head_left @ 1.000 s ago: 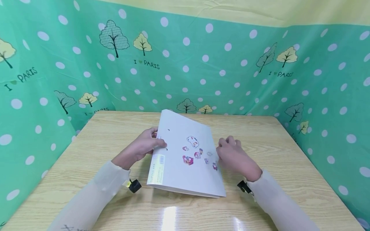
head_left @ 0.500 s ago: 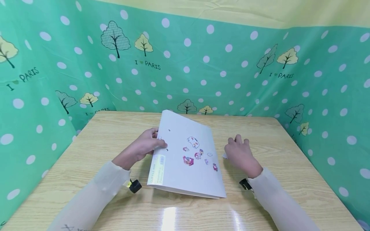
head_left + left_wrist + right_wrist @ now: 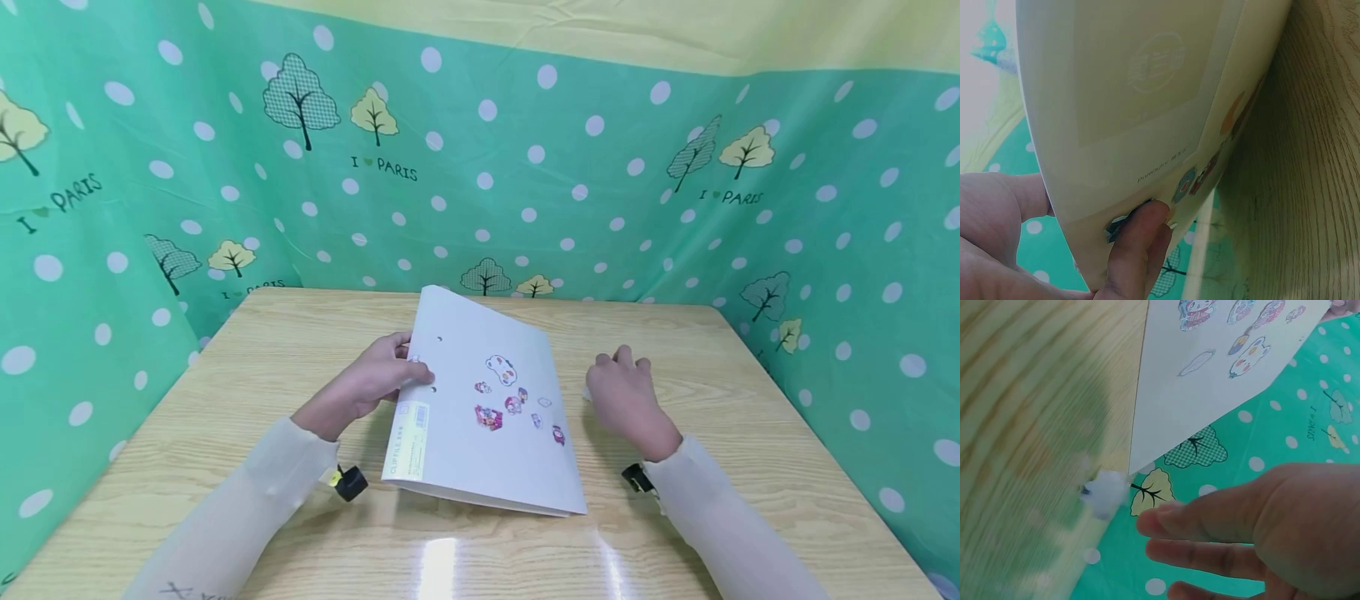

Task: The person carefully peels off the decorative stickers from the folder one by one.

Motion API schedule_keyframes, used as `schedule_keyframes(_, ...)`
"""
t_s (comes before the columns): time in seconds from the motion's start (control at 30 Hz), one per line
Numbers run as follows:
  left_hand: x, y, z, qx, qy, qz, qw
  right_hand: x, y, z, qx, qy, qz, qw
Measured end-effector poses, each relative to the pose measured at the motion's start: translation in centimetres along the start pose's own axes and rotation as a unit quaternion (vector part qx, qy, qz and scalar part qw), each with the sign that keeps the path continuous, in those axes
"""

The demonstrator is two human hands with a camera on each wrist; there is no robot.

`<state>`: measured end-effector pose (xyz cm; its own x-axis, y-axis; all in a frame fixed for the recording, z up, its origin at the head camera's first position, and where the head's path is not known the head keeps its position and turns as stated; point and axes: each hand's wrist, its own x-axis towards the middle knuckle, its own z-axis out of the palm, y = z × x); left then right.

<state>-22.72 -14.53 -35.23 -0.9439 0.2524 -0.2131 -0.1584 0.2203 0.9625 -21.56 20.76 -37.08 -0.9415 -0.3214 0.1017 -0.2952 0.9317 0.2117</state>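
Note:
My left hand [image 3: 372,379] grips the left edge of a white clip file folder [image 3: 465,450], thumb on its front cover. The folder stands tilted on the table, with several cartoon stickers [image 3: 489,417] on the cover. In the left wrist view, fingers [image 3: 1141,240] reach behind the back cover, near more stickers [image 3: 1185,184]. To the right of the folder, my right hand [image 3: 626,400] is raised with bent fingers. A small whitish, sticker-like piece [image 3: 1107,494] shows at its fingertips, apparently pinched there; the exact contact is blurred.
The wooden table [image 3: 315,542] bears the folder and reaches back to a green dotted curtain [image 3: 480,142] that encloses it on the back and both sides. Each wrist carries a small black camera [image 3: 349,482].
My right hand has moved away from the folder's right edge, to the right, and the small whitish piece has come along at its fingertips. The left hand and folder stay put.

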Motion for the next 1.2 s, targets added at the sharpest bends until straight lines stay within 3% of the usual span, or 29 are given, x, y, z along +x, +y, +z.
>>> schedule_keyframes(0.17,0.0,0.0,0.0,0.000,-0.003,0.001,1.0000,0.0,-0.2,-0.1,0.023,0.036,0.003,0.999)
schedule_keyframes(0.27,0.0,0.0,-0.1,0.002,-0.003,0.000,1.0000,-0.1,-0.7,-0.3,0.062,0.033,-0.002,0.998)
schedule_keyframes(0.5,0.0,0.0,0.0,0.004,-0.002,-0.003,1.0000,-0.4,-2.3,-1.0,0.148,-0.048,-0.016,0.988)
schedule_keyframes(0.63,0.0,0.0,0.0,0.005,-0.001,-0.003,1.0000,-0.8,-3.2,-1.5,0.180,-0.072,-0.024,0.981)
schedule_keyframes(0.93,0.1,0.0,-0.1,0.008,-0.004,-0.001,1.0000,-1.2,-4.0,-1.4,0.177,-0.026,-0.075,0.981)
schedule_keyframes(1.2,0.0,0.1,-0.1,0.010,-0.002,-0.001,0.9999,-1.1,-4.5,-0.8,0.190,0.001,-0.115,0.975)
